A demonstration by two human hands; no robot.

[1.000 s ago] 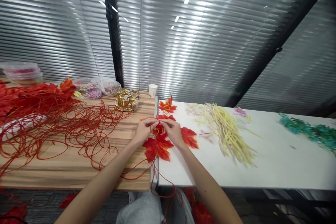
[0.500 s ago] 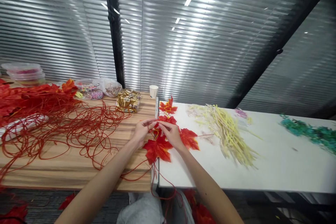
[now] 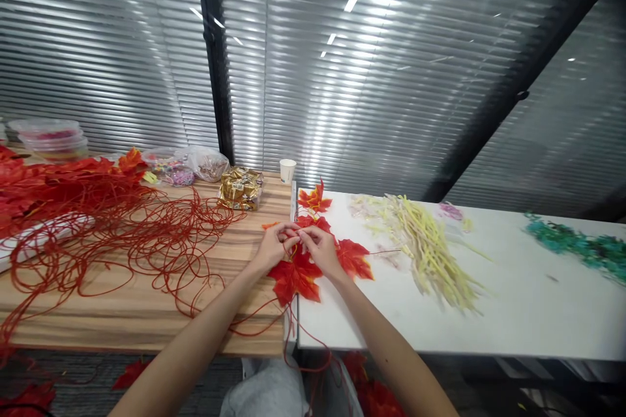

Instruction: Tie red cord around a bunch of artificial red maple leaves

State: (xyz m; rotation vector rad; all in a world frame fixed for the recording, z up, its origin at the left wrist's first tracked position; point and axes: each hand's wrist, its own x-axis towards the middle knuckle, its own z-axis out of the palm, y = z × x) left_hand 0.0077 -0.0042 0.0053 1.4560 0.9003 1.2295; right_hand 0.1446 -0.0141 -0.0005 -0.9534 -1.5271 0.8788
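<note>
My left hand (image 3: 275,246) and my right hand (image 3: 319,249) meet fingertip to fingertip over the seam between two tables. Both are closed in a pinch on thin red cord (image 3: 323,344), though the fingers cover most of the pinched part. Beneath and around them lie red artificial maple leaves with yellow edges: a front leaf (image 3: 297,281), a right leaf (image 3: 354,259) and a far leaf (image 3: 315,199). From the front leaf the cord trails over the table edge in a loop above my lap.
Tangled red cord (image 3: 161,241) covers much of the wooden table (image 3: 259,337), beside piled red leaves (image 3: 63,186). A gold foil package (image 3: 240,187) and a paper cup (image 3: 287,171) stand behind. The white table (image 3: 513,322) holds yellow strips (image 3: 430,254) and green foliage (image 3: 581,244).
My left hand's fingers have curled in more, and the fingertips have shifted slightly toward me. An orange-red leaf tip now shows behind my left hand. The leaves stay put.
</note>
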